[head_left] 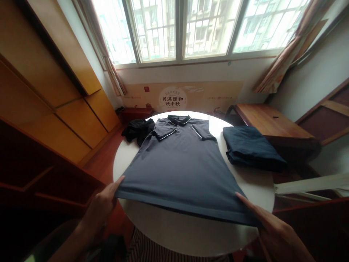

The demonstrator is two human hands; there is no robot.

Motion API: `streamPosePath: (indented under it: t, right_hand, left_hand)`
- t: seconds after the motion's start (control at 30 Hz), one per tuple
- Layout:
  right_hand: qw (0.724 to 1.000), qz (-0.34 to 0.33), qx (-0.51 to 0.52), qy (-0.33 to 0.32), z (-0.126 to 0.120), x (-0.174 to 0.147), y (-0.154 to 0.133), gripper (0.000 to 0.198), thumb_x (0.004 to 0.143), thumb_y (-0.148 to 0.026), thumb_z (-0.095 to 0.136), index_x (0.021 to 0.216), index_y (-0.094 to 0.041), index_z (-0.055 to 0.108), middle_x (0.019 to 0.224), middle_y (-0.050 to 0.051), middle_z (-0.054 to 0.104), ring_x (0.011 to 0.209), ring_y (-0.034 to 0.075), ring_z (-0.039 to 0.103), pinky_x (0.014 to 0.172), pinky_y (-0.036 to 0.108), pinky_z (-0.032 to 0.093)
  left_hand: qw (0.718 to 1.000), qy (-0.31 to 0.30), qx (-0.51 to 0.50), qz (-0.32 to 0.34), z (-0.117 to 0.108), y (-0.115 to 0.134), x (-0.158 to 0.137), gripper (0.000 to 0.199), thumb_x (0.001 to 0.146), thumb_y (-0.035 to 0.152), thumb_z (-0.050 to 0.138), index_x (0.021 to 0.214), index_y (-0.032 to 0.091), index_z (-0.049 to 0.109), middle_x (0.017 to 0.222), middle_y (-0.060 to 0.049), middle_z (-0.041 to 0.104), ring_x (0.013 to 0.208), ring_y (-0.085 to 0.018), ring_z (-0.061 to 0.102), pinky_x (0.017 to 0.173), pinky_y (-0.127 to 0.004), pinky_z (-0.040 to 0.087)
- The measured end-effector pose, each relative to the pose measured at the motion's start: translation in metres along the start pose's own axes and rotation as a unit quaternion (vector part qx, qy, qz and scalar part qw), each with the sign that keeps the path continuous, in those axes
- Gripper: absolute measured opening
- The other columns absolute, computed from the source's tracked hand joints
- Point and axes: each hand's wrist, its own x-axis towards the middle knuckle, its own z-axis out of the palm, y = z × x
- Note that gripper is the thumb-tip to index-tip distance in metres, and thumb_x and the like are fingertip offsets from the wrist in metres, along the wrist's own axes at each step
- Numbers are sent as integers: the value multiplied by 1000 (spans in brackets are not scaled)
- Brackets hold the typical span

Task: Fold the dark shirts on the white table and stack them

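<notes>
A dark grey polo shirt (180, 171) is spread over a round white table (196, 240), its collar toward the window and both short sleeves folded in across the chest. My left hand (105, 198) is closed on the left end of the hem, with the thumb on top of the cloth. At the opposite end of the hem, my right hand (269, 222) grips the other corner, its thumb also lying over the fabric. Between the two hands the hem is stretched and lifted a little off the tabletop. The fingers beneath the cloth are hidden.
A folded dark blue garment (251, 147) lies at the table's right edge. Crumpled black cloth (139, 129) sits at the far left. Beyond stand a wooden desk (275, 120) at right, wooden cabinets (65, 109) at left, and a window (180, 29). A white bar (308, 183) is close to the table's right side.
</notes>
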Motion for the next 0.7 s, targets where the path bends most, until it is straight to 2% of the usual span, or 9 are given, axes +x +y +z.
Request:
streamPosePath:
  t: [0.1,0.13,0.2,0.3,0.4,0.47,0.57,0.63,0.7]
  right_hand:
    - [993,52,95,-56,-2,3,1,63,83,-11,41,143,-28,54,123,6,69,106,24,69,85,30,59]
    - [990,61,110,-58,-3,3,2,60,83,-13,40,137,-26,60,120,6,71,106,24,70,85,30,59]
    - [990,70,112,-42,-3,2,7,53,81,-18,40,125,-25,70,112,8,74,102,25,71,82,31,59]
    - [993,87,75,-12,-2,-7,17,44,82,-26,44,110,-27,78,109,10,74,101,29,71,81,35,59]
    - [994,97,44,5,-2,-19,23,37,85,-33,47,102,-29,80,106,11,74,98,30,71,81,36,59]
    - [995,96,40,3,-5,-24,23,37,87,-38,48,101,-29,80,103,12,74,95,30,72,79,36,59]
    - [994,89,51,-26,-14,-26,18,37,87,-45,51,101,-29,80,101,12,75,93,30,72,76,36,60]
    - [993,93,58,-47,-21,-24,14,37,85,-50,55,102,-29,80,100,12,76,93,30,72,75,36,60]
    - [991,104,63,-61,-28,-22,9,38,82,-55,61,102,-29,80,99,12,76,92,31,72,72,36,61]
  left_hand:
    - [990,14,-119,-74,3,1,-10,47,76,17,41,119,22,62,82,-1,73,69,-19,69,65,-25,54]
    - [982,23,-156,-106,6,1,-15,44,74,18,41,111,22,63,71,1,69,62,-18,65,61,-25,52]
    - [957,35,-237,-161,14,2,-23,36,69,18,40,99,21,61,63,3,63,58,-17,62,60,-25,51]
    - [904,21,-352,-241,25,4,-35,31,69,21,42,95,20,58,64,2,63,60,-18,62,60,-26,50]
    - [859,-17,-413,-301,29,3,-41,29,70,30,51,94,17,62,61,0,62,56,-18,60,53,-25,47]
    - [848,-57,-426,-310,26,3,-42,30,69,35,60,91,16,66,62,-2,63,56,-18,60,51,-25,47]
    - [844,-120,-429,-298,13,2,-41,38,67,46,72,90,16,72,73,-5,68,65,-20,64,57,-28,52]
    - [839,-137,-437,-293,6,3,-39,45,64,54,76,90,17,75,85,-8,71,74,-22,66,63,-31,55]
    - [831,-142,-439,-312,3,2,-37,51,63,61,76,87,16,76,88,-10,72,76,-23,66,66,-32,55]
